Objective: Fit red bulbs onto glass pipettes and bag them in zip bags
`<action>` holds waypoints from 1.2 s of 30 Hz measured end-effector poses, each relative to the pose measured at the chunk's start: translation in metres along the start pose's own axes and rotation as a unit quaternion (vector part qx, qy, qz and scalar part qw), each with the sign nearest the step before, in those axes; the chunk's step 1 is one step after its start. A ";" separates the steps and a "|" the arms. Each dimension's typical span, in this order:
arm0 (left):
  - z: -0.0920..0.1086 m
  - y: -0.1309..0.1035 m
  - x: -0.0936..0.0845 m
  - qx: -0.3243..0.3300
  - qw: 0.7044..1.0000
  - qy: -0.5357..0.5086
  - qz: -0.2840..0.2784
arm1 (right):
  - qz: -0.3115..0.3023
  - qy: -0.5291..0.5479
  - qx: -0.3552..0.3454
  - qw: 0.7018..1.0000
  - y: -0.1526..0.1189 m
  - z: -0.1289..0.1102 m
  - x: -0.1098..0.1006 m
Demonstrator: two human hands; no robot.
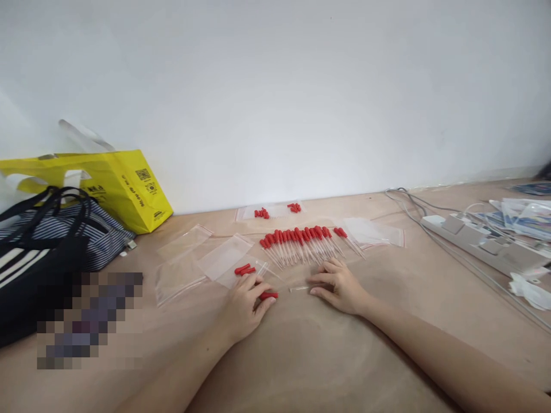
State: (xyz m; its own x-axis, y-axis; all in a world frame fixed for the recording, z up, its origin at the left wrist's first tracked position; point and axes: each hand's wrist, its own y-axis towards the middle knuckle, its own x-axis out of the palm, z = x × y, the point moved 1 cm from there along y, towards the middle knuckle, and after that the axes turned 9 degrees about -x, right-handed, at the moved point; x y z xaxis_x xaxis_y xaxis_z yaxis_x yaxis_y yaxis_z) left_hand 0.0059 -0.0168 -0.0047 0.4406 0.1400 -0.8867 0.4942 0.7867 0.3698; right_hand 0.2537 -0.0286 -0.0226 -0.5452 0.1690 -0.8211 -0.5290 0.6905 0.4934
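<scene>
My left grip (pixel 248 303) is closed on a red rubber bulb (pixel 269 295), its end poking out between thumb and fingers and pointing toward my right; my right grip (pixel 339 287) is closed on a clear thin tube (pixel 298 289), whose free end points back toward the bulb, the two near each other but apart; both wrists hang low over the brown table (pixel 344 355).

Just beyond my left fingers lie two loose red bulbs (pixel 245 269), side by side, with a few clear loose tubes (pixel 263 268) to the right of them; beyond both hands runs a row of red-capped droppers (pixel 296 236), laid close together, red ends toward the wall (pixel 275 103) and clear stems toward me, one or two set slightly apart at the right end.

Clear bags (pixel 176 281) lie flat to the left of the row; another bag (pixel 374 232) lies to its right; at the back, two small clusters of red bulbs (pixel 262 213) rest on a clear bag by the wall; farther left a yellow bag (pixel 148 198) stands behind a striped bag (pixel 109 232); a white power strip (pixel 477 241) with plugs and cables sits at the right.
</scene>
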 end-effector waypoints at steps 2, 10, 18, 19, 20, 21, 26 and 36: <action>-0.001 0.000 0.002 0.016 1.000 0.012 0.014 | 0.001 -0.003 0.007 1.000 0.003 -0.004 0.003; -0.003 0.002 0.011 0.037 0.996 0.064 0.042 | 0.020 -0.002 0.015 1.000 0.009 -0.007 0.015; 0.004 0.004 0.009 0.066 0.995 0.033 0.064 | 0.036 -0.048 0.049 0.997 0.011 -0.018 0.017; 0.005 0.004 0.009 0.069 0.995 0.033 0.067 | 0.043 -0.045 0.049 0.997 0.012 -0.021 0.017; 0.006 0.004 0.008 0.073 0.994 0.033 0.073 | 0.048 -0.042 0.047 0.997 0.012 -0.025 0.016; 0.007 0.004 0.008 0.075 0.993 0.032 0.081 | 0.054 -0.038 0.045 0.997 0.012 -0.028 0.016; 0.011 0.004 0.006 0.072 0.991 0.030 0.111 | 0.076 -0.035 0.023 0.996 0.015 -0.040 0.017; 0.013 0.002 0.006 0.086 0.987 0.037 0.128 | 0.100 -0.042 0.003 0.994 0.015 -0.042 0.019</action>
State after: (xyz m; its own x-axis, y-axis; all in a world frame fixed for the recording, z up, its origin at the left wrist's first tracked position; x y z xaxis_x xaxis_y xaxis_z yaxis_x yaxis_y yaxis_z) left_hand 0.0196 -0.0223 -0.0050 0.5154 0.3690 -0.7735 0.4961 0.6075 0.6203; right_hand 0.2075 -0.0448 -0.0190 -0.5820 0.3615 -0.7284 -0.4120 0.6412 0.6474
